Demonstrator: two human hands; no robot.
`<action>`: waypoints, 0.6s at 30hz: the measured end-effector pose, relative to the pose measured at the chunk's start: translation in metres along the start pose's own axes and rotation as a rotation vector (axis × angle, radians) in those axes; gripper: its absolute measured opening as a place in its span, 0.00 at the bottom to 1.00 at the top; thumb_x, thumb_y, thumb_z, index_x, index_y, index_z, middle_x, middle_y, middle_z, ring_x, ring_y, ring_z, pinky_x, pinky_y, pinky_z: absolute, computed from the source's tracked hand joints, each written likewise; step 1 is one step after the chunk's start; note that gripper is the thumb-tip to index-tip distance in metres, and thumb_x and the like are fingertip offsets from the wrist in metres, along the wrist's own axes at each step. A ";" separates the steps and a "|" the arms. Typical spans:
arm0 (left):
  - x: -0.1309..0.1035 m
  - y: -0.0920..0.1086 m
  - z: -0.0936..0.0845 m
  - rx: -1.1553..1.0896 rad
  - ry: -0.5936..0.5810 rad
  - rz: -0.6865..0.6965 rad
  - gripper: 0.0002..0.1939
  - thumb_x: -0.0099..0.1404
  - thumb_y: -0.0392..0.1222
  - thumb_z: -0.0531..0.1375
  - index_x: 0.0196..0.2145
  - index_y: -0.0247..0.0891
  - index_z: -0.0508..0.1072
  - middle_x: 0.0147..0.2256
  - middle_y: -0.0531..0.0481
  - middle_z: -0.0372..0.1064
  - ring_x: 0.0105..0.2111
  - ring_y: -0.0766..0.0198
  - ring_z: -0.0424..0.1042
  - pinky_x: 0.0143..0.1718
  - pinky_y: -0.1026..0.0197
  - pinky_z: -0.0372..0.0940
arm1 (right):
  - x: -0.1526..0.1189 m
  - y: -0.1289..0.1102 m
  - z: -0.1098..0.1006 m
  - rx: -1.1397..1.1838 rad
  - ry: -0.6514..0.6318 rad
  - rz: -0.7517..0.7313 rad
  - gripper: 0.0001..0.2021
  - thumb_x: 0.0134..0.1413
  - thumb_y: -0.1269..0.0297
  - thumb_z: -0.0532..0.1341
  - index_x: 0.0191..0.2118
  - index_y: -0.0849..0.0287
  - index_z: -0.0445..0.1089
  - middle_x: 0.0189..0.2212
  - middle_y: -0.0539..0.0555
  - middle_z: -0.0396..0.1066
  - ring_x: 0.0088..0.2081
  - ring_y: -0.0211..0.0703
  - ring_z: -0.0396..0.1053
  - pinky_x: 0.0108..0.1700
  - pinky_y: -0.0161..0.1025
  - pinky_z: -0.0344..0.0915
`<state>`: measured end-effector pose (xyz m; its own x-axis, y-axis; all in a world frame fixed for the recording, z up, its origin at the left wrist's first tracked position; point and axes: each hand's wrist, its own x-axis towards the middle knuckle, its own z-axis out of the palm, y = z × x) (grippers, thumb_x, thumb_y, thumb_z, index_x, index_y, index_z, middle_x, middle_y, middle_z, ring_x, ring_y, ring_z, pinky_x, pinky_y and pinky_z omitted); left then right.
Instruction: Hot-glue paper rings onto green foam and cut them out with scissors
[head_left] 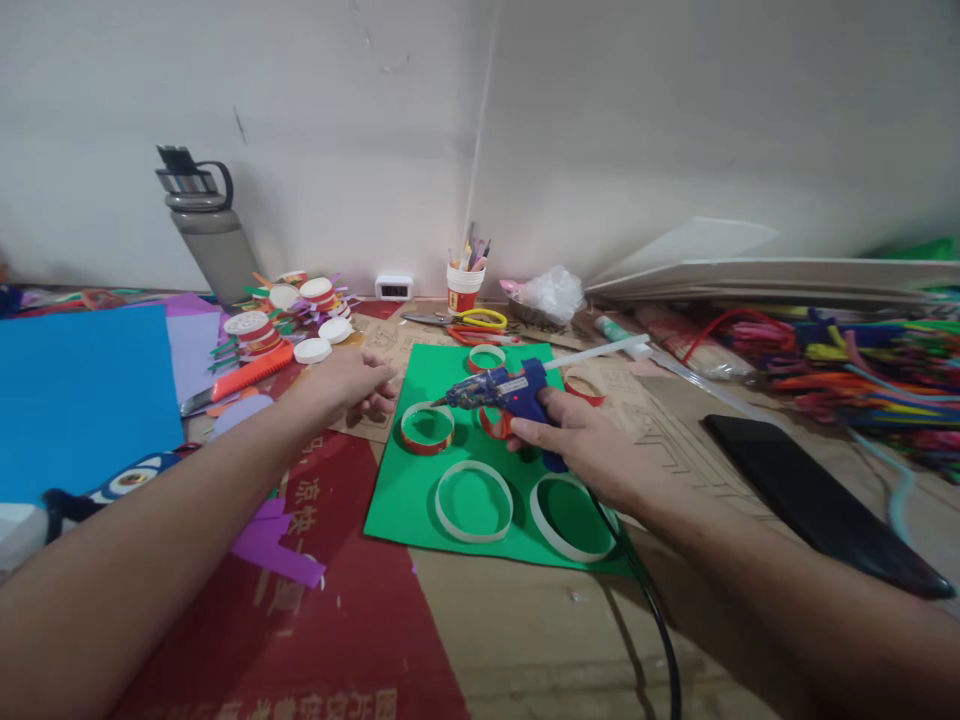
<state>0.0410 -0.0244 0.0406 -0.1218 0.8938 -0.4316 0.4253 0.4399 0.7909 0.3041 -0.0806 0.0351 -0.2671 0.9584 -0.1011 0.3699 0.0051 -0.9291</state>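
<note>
My right hand (577, 435) is wrapped round the handle of a blue hot glue gun (517, 390). A long white glue stick (592, 352) juts from its back, and a small red light shows on its body. The nozzle is over the rim of a red-edged paper ring (426, 447) lying on a green sheet (405, 500). My left hand (356, 385) hovers by the sheet's left edge, fingers loosely bent and apart, with nothing visible in them. Two wider white paper rings (442, 510) lie nearer on the sheet. Several smaller red-edged rings are partly behind the gun.
White round lids (313, 351), an orange utility knife (251, 370) and red paper drums (253, 335) lie left. Behind are scissors (480, 319), a pen cup (465, 285) and a bottle (214, 240). A black phone (817, 500) and pipe cleaners (862, 370) are right. The gun's cable (652, 590) trails forward.
</note>
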 end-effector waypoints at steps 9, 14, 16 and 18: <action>0.003 -0.002 0.001 -0.161 -0.054 -0.078 0.12 0.60 0.45 0.65 0.25 0.36 0.69 0.16 0.54 0.63 0.13 0.73 0.56 0.14 0.70 0.45 | 0.001 0.003 0.001 0.071 0.006 -0.027 0.13 0.51 0.56 0.63 0.39 0.58 0.68 0.29 0.52 0.75 0.35 0.46 0.72 0.37 0.42 0.64; 0.009 -0.008 0.001 -0.169 -0.099 -0.001 0.12 0.60 0.43 0.64 0.25 0.34 0.68 0.14 0.57 0.58 0.12 0.76 0.50 0.13 0.72 0.41 | 0.001 0.005 0.000 0.086 0.005 -0.044 0.14 0.50 0.55 0.64 0.39 0.58 0.69 0.30 0.52 0.75 0.33 0.45 0.71 0.35 0.40 0.63; 0.008 -0.009 0.004 -0.152 -0.122 0.021 0.14 0.58 0.45 0.65 0.23 0.36 0.66 0.13 0.59 0.54 0.11 0.76 0.48 0.13 0.72 0.38 | 0.002 0.008 0.000 0.089 0.005 -0.054 0.15 0.49 0.54 0.64 0.39 0.58 0.69 0.30 0.52 0.75 0.33 0.45 0.71 0.35 0.41 0.64; 0.004 -0.010 0.008 -0.183 -0.144 0.043 0.16 0.55 0.46 0.67 0.22 0.37 0.64 0.13 0.59 0.54 0.11 0.75 0.48 0.13 0.72 0.39 | 0.003 0.009 0.000 0.091 -0.008 -0.072 0.15 0.49 0.54 0.64 0.39 0.58 0.70 0.32 0.53 0.75 0.35 0.46 0.71 0.37 0.42 0.65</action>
<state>0.0431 -0.0259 0.0277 0.0274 0.8961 -0.4430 0.2558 0.4221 0.8697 0.3072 -0.0774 0.0263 -0.2969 0.9542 -0.0354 0.2674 0.0475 -0.9624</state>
